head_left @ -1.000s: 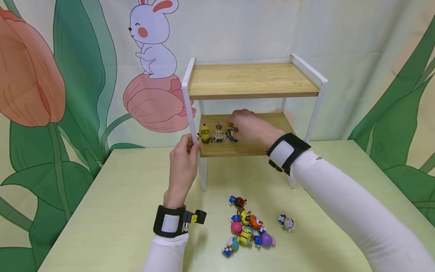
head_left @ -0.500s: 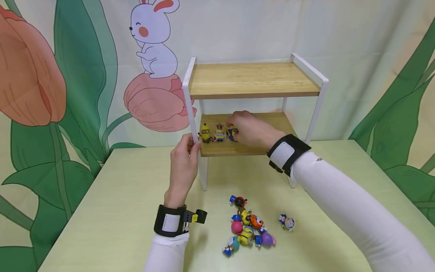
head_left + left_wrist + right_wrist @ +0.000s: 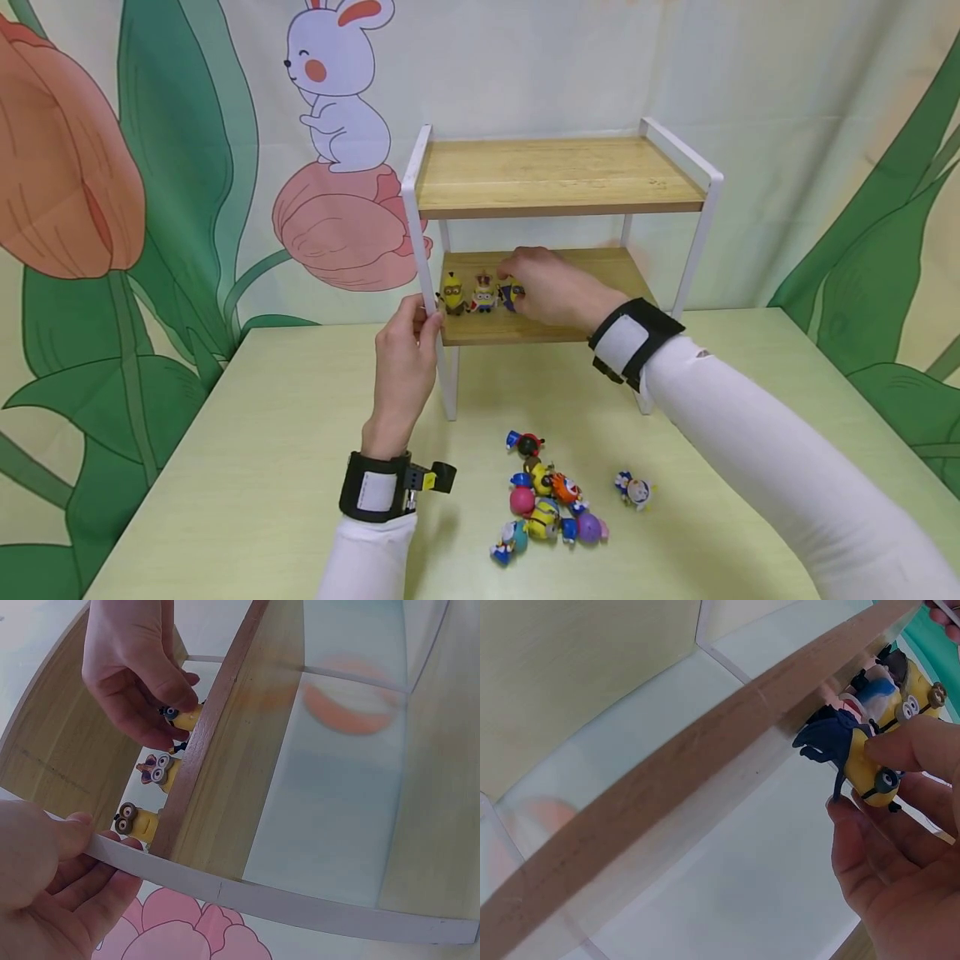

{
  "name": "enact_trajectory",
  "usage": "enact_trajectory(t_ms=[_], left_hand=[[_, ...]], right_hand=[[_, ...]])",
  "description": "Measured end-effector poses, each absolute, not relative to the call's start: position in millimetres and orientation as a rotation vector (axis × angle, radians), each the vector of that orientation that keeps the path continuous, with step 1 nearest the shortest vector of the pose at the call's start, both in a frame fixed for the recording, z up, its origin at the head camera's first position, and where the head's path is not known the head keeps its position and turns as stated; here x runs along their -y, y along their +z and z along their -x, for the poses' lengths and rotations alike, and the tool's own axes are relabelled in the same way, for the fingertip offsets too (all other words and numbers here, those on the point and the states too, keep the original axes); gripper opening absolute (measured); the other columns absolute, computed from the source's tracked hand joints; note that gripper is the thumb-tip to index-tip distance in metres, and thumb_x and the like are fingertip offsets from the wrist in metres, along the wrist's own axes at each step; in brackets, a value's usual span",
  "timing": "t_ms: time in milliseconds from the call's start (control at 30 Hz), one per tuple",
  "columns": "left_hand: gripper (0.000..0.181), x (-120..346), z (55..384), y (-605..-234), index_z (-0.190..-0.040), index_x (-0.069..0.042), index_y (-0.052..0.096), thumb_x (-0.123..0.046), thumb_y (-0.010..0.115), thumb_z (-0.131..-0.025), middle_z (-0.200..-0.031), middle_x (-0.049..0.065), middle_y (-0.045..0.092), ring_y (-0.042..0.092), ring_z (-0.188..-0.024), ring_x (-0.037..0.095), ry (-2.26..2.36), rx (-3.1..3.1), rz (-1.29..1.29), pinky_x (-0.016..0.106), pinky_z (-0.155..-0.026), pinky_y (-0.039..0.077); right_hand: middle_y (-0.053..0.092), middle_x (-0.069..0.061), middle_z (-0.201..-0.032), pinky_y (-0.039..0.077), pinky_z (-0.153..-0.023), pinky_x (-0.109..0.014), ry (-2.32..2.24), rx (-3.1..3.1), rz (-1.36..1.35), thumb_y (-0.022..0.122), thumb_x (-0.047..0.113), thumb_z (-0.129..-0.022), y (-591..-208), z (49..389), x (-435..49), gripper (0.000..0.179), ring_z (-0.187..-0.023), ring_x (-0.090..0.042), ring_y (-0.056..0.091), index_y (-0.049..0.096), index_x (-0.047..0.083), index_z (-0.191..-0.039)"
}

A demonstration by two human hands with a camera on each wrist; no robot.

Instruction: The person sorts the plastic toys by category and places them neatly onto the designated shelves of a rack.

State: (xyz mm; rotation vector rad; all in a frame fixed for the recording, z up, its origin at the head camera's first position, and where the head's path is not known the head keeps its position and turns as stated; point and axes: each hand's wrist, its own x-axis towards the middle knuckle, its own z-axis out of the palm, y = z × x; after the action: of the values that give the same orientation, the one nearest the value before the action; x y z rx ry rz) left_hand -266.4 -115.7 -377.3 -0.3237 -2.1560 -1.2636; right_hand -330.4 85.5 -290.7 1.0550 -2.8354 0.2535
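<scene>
My right hand (image 3: 558, 287) pinches a yellow minion figure in a dark blue outfit (image 3: 871, 766) between thumb and fingers at the lower shelf (image 3: 555, 335). To its left stand two more minion figures: a crowned minion (image 3: 483, 296) and a minion with a yellow pointed top (image 3: 453, 296). All three form a row at the shelf's left end. My left hand (image 3: 405, 358) grips the white left front post (image 3: 422, 250) of the rack, thumb on one side and fingers on the other, as the left wrist view shows.
The rack's upper wooden shelf (image 3: 558, 175) hangs over my right hand. In front of the rack, several small toy figures (image 3: 543, 518) lie in a cluster on the table (image 3: 285, 467). One white-and-blue figure (image 3: 635, 492) lies apart to the right. A printed cloth (image 3: 555, 67) hangs behind.
The right hand has shifted very slightly down and left with the dark blue minion, which now tilts a little more. My left hand stays on the post.
</scene>
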Motion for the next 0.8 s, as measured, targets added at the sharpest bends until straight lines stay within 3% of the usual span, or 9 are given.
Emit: enact_trajectory(t_ms=[433, 633, 800], left_hand=[[0.018, 115.7, 265.6, -377.1, -0.114, 0.002, 0.058, -0.006, 0.058, -0.098, -0.092, 0.013, 0.064, 0.059, -0.078, 0.024, -1.255, 2.162, 0.319, 0.034, -0.069, 0.050], [0.018, 115.8, 266.1, -376.9, -0.113, 0.002, 0.058, -0.007, 0.057, -0.098, -0.092, 0.013, 0.064, 0.058, -0.078, 0.023, -1.249, 2.157, 0.326, 0.033, -0.067, 0.050], [0.019, 115.5, 266.5, -377.3, -0.114, 0.003, 0.058, -0.006, 0.057, -0.098, -0.093, 0.013, 0.064, 0.058, -0.079, 0.023, -1.259, 2.160, 0.328, 0.034, -0.068, 0.050]], right_hand=[[0.053, -0.014, -0.134, 0.041, -0.100, -0.048, 0.085, 2.822, -0.997, 0.076, 0.019, -0.085, -286.4, 321.3, -89.9, 0.059, -0.123, -0.035, 0.049, 0.054, 0.009, -0.138], [0.034, -0.017, -0.152, 0.032, -0.105, -0.060, 0.163, 2.830, -0.940, 0.077, 0.027, -0.084, -283.0, 308.9, -95.2, 0.073, -0.140, -0.038, 0.028, 0.043, 0.013, -0.147], [0.029, -0.021, -0.154, 0.025, -0.106, -0.064, 0.284, 2.742, -0.912, 0.077, 0.028, -0.085, -281.6, 290.2, -105.6, 0.069, -0.143, -0.041, 0.018, 0.046, 0.012, -0.144]])
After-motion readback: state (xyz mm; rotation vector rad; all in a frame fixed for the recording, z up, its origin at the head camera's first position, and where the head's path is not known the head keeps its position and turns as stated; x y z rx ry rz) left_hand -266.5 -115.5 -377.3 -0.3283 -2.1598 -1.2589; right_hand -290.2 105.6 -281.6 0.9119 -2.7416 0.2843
